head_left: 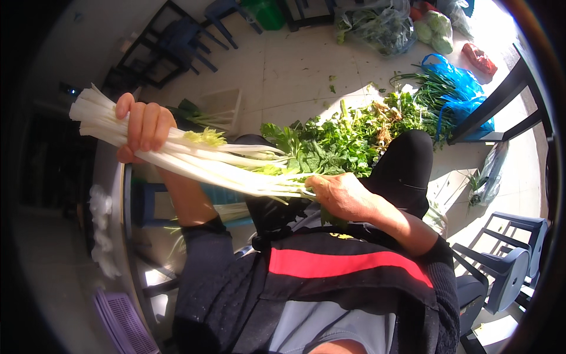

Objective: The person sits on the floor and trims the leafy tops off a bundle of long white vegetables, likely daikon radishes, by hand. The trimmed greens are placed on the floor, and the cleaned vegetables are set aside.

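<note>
A bunch of pale celery stalks (199, 161) lies slantwise across the front of me, its cut white base at the upper left. My left hand (146, 128) is wrapped around the stalks near that base. At the thin, leafy end, my right hand (338, 192) has its fingers closed on the stalk tips, with some green leaves hanging beneath it. Just beyond the right hand a large heap of green leaves (336, 141) lies on the floor by my knee. Yellow-green leaves show along the upper side of the bunch.
A white tray (238, 113) with leeks is past my left hand. Blue bags (468, 88) with long green leaves, bagged vegetables (380, 28) and a red bag (479, 59) lie at upper right. Stools (508, 265) stand at lower right, purple baskets (126, 321) at lower left.
</note>
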A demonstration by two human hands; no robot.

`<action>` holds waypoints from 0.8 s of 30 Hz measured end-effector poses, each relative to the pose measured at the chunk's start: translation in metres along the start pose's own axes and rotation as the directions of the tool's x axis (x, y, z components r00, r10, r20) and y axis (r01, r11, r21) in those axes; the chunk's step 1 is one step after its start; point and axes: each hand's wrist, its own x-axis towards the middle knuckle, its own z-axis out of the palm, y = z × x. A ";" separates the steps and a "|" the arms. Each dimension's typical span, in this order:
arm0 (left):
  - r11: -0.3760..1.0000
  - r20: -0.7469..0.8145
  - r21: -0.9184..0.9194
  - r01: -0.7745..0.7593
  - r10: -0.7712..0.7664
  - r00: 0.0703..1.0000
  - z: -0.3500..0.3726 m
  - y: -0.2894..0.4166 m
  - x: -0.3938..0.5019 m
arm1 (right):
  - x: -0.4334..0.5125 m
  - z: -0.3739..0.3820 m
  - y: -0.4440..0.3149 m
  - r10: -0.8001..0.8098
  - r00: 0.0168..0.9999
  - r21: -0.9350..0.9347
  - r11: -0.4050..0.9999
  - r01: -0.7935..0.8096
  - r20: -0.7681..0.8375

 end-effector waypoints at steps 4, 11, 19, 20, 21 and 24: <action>0.999 0.074 -0.007 0.047 -0.046 0.996 -0.006 0.010 -0.002 | -0.005 0.009 0.028 0.112 0.963 0.349 0.937 -0.020 -0.245; 0.998 0.040 -0.056 0.039 -0.037 0.998 -0.018 0.013 -0.009 | -0.002 0.019 0.020 -0.016 0.957 0.155 0.986 0.063 -0.288; 0.998 0.041 -0.060 0.034 -0.031 0.999 -0.011 -0.001 -0.003 | 0.034 0.021 0.021 0.056 0.983 -0.089 0.993 -0.072 -0.176; 0.999 0.007 -0.030 0.016 -0.016 1.000 -0.009 -0.002 -0.005 | 0.030 0.010 0.026 0.069 0.985 -0.149 0.984 -0.093 -0.161; 1.000 -0.029 0.006 -0.003 0.003 1.000 -0.008 -0.001 -0.007 | 0.024 -0.005 0.028 0.079 0.987 -0.209 0.972 -0.107 -0.141; 0.998 -0.026 0.058 0.015 -0.014 1.000 -0.004 0.009 -0.014 | -0.003 -0.035 0.028 0.027 0.982 -0.115 0.992 -0.050 -0.189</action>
